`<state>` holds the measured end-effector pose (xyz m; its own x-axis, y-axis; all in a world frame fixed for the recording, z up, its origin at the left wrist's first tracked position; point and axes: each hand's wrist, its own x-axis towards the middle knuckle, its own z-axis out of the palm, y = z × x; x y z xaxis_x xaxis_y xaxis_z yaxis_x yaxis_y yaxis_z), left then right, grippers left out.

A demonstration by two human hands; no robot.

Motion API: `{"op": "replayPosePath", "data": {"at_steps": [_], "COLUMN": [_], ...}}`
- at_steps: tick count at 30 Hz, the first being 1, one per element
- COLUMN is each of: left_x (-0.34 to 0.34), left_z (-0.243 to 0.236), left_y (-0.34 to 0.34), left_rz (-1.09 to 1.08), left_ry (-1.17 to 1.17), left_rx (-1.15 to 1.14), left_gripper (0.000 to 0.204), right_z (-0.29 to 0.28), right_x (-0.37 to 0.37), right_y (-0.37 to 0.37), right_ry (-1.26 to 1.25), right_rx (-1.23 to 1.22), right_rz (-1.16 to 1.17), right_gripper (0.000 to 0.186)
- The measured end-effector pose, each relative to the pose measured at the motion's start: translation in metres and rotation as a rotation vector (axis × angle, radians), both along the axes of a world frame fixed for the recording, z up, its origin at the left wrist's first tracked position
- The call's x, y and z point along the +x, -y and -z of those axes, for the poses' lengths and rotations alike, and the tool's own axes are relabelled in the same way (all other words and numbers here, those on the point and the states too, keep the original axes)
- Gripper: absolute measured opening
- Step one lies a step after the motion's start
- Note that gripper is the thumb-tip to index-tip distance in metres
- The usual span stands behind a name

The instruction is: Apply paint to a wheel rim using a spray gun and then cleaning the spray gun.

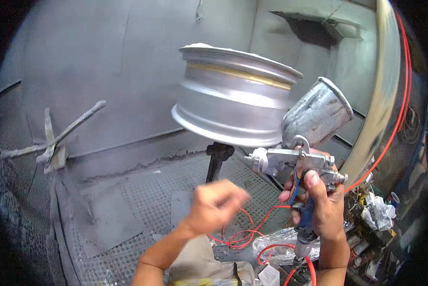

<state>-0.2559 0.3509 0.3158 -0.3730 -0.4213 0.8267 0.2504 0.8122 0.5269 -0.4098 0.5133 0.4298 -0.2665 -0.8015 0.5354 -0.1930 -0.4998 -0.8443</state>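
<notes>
Right hand (321, 200) grips spray gun (283, 161); left hand (216, 205) curled, blurred, can't tell if holding anything. Likely spraying step; next needs nozzle (258, 159) aimed at wheel rim (235, 105) beyond hands.

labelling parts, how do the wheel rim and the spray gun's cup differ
The wheel rim looks bigger and wider than the cup. The rim carries a yellowish band; the cup shows dark smudges. The rim sits over a dark stand; the cup is on the spray gun in the right hand. Both look silvery.

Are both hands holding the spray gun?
No, only the right hand grips the spray gun, while the left hand is apart from it.
</notes>
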Motion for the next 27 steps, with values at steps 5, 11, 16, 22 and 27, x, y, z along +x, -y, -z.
{"op": "replayPosePath", "data": {"at_steps": [5,11,16,22,27], "left_x": [-0.01,-0.061,-0.097,-0.122,-0.14], "left_z": [-0.089,-0.166,-0.166,-0.164,-0.158], "left_y": [0.102,0.16,0.161,0.146,0.124], "left_rz": [-0.655,-1.047,-1.028,-0.913,-0.834], "left_ry": [-0.245,-0.061,-0.194,-0.239,-0.126], "left_rx": [-0.496,-0.592,-0.598,-0.639,-0.709], "left_gripper": [0.045,0.088,0.101,0.101,0.091], "right_z": [-0.03,-0.069,-0.086,-0.09,-0.09], "right_x": [-0.02,-0.052,-0.071,-0.081,-0.08], "right_y": [0.011,0.03,0.042,0.053,0.057], "right_ry": [-0.072,-0.23,-0.25,-0.241,-0.244], "right_rx": [-0.016,-0.141,-0.189,-0.208,-0.235], "right_rz": [0.153,0.298,0.344,0.434,0.403], "right_gripper": [0.04,0.035,0.036,0.037,0.035]}}
